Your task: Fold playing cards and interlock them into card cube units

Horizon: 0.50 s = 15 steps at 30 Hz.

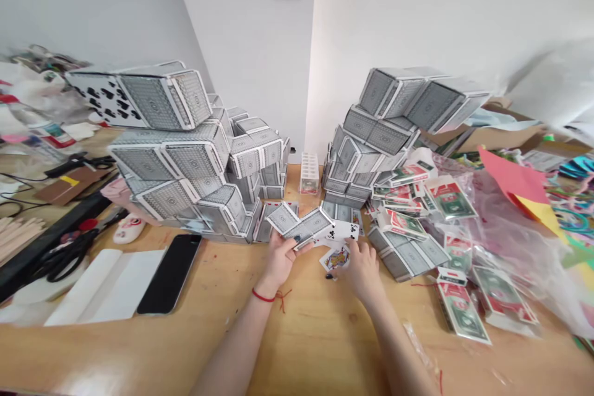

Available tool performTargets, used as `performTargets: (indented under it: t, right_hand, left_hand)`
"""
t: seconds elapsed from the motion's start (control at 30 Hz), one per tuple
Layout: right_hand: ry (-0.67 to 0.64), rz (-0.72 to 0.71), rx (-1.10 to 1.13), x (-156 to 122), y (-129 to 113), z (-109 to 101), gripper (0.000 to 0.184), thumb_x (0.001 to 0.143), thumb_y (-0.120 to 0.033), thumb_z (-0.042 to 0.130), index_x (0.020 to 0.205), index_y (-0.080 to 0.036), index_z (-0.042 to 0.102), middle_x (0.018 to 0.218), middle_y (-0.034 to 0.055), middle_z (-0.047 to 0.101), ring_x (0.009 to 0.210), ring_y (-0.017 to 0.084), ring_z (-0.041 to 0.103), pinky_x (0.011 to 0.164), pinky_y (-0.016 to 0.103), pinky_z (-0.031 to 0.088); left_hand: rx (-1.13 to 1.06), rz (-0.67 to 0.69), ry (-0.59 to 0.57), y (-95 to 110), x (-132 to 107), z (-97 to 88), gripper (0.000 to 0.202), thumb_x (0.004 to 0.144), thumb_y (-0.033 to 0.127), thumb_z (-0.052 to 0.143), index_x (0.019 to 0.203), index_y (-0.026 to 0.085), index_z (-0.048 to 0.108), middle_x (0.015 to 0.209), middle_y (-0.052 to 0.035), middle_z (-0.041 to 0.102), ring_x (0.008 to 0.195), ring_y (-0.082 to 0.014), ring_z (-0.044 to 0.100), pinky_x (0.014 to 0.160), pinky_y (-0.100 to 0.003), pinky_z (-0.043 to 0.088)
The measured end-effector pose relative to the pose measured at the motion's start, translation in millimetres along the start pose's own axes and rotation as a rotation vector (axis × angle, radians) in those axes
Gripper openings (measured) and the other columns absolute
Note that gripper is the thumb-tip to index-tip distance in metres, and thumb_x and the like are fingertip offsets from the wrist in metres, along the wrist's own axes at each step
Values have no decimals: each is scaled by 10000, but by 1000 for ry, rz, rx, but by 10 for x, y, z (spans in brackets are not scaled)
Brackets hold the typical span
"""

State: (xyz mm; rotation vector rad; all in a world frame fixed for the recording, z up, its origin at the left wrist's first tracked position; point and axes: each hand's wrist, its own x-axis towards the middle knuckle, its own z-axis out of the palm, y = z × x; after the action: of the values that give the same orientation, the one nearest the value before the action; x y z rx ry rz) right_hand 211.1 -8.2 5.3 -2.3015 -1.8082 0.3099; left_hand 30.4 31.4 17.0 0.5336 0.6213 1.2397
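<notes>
My left hand point(281, 261) is closed on grey-backed playing cards point(314, 226), its thumb lying across them. The cards cross at an angle. Just right of them is a white card with black clubs point(344, 230); what supports it I cannot make out. A face card point(336, 257) lies face up on the table below it. Over the right edge of these cards is my right hand point(364, 269), with thumb and fingers apart. Its thumb is close to the face card, and its fingertips are by the clubs card; whether they touch is unclear.
Stacked blocks made of cards rise at left point(195, 154) and right point(383, 130). Red-and-green card boxes point(464, 312) and plastic wrap crowd the right. A black phone point(169, 273), white paper point(111, 284) and scissors point(74, 253) lie left. A clear-wrapped pack point(309, 174) stands behind.
</notes>
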Motion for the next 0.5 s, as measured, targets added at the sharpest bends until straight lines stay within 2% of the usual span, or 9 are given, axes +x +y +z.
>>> performTargets:
  t: [0.13,0.33,0.4,0.5]
  right_hand:
    - [-25,16,4,7,5,-9,776,483,-377,732,1158,-151,422,1009,139,477,949,323,434,763,360,331]
    - [-9,-21,54,24,34,0,726,525,-339,694,1155,-120,408,992,146,512,933,316,469,784,372,327]
    - [-37,-21,151,35,58,-6,661,540,-304,680,1122,-130,421,926,120,558,886,287,511,743,342,358]
    - [-118,20,391,55,91,-41,376,607,-294,628,940,-184,492,709,32,590,698,222,568,605,280,389]
  left_hand:
    - [-69,-100,31,11,-2,-39,404,648,59,559,1020,214,521,911,-6,656,747,-181,632,687,-398,535]
    - [-124,-134,68,43,12,-108,443,646,9,528,1034,225,516,806,25,651,605,-113,614,511,-240,539]
    - [-108,-131,80,43,13,-106,448,641,13,552,1031,231,516,798,32,646,584,-104,609,470,-209,525]
    - [-84,-129,133,36,13,-86,391,655,68,591,1006,229,529,808,27,648,571,-98,608,436,-184,506]
